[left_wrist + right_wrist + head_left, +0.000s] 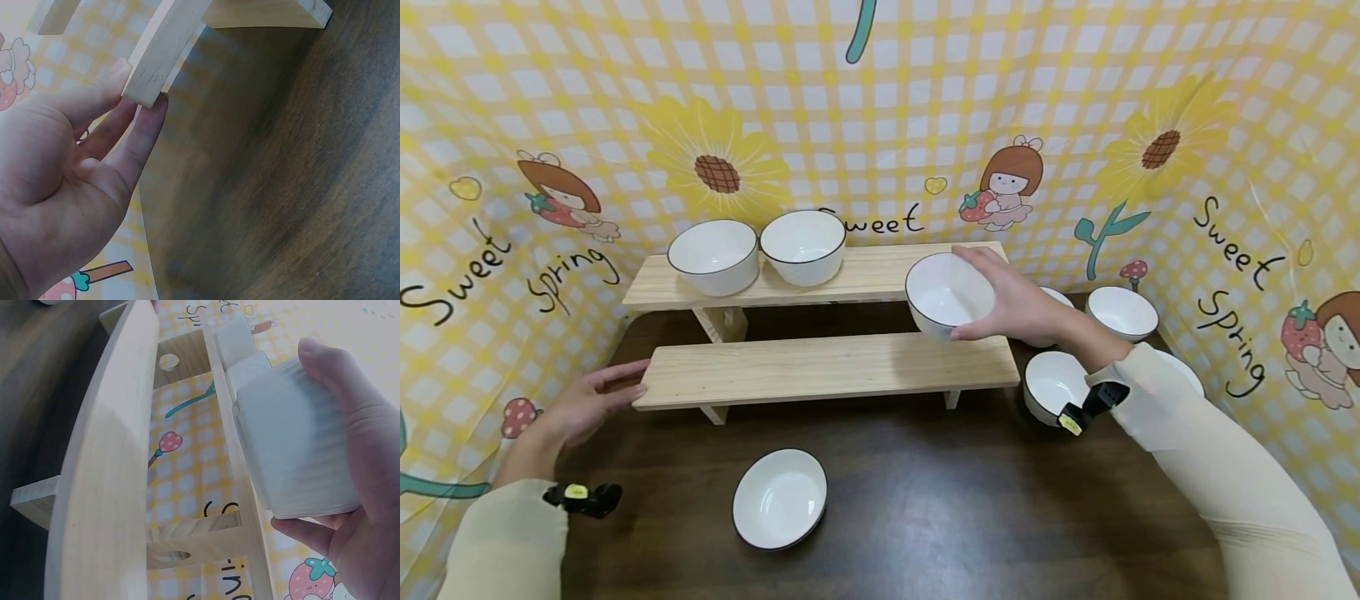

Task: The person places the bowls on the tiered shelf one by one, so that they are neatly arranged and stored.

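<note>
My right hand holds a white bowl with a dark rim, thumb and fingers spread around its sides. The bowl hangs tilted over the right part of the two-step wooden shelf; its ribbed outside shows in the right wrist view. At the shelf's left end my left hand grips the end of the lower board, thumb on one face and fingers on the other. Two similar bowls, one at far left and another beside it, stand on the upper board.
Another white bowl sits on the dark wooden table in front of the shelf. Several more bowls, including a near one and a far one, stand right of the shelf. A yellow checked cloth surrounds the back and sides.
</note>
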`<state>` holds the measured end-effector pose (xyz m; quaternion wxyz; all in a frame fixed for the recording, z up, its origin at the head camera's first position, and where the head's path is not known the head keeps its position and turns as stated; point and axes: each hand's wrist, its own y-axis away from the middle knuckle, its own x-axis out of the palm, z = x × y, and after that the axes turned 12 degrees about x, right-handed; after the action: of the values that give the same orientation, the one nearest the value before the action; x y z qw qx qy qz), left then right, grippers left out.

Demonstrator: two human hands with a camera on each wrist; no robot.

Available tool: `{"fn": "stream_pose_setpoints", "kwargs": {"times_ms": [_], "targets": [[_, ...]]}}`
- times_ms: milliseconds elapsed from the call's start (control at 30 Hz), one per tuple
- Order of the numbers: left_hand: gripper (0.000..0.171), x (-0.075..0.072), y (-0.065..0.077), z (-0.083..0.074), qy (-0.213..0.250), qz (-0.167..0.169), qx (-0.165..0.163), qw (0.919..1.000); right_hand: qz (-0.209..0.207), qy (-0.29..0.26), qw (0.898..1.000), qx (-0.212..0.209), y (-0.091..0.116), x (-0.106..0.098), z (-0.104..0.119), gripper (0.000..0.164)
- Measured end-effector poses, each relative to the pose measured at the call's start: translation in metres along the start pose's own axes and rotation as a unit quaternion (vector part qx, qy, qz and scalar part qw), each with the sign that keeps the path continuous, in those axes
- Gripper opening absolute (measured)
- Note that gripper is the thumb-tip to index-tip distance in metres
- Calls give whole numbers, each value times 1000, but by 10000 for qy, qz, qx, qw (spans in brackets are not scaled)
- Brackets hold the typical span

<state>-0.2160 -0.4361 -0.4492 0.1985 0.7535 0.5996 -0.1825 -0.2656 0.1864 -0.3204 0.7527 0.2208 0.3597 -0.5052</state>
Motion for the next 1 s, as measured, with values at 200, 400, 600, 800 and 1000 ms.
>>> {"fn": "stream_pose_setpoints", "kwargs": {"times_ms": [200,400,600,800,1000], "targets": [[72,1,1,1,8,-39,106,9999,-215,85,9997,-4,-12,-2,7,113],[74,1,2,1,-2,-82,37,10000,-300,32,9994,193,-26,0,14,112],[74,0,2,-1,55,-38,12,10000,-327,3,9990,291,-40,6,21,111],[73,0,1,0,130,-50,-4,9999,-464,-64,9986,247,-54,14,27,107],[71,0,1,1,231,-50,-1,9997,-550,-151,9978,341,-65,22,33,110]]}}
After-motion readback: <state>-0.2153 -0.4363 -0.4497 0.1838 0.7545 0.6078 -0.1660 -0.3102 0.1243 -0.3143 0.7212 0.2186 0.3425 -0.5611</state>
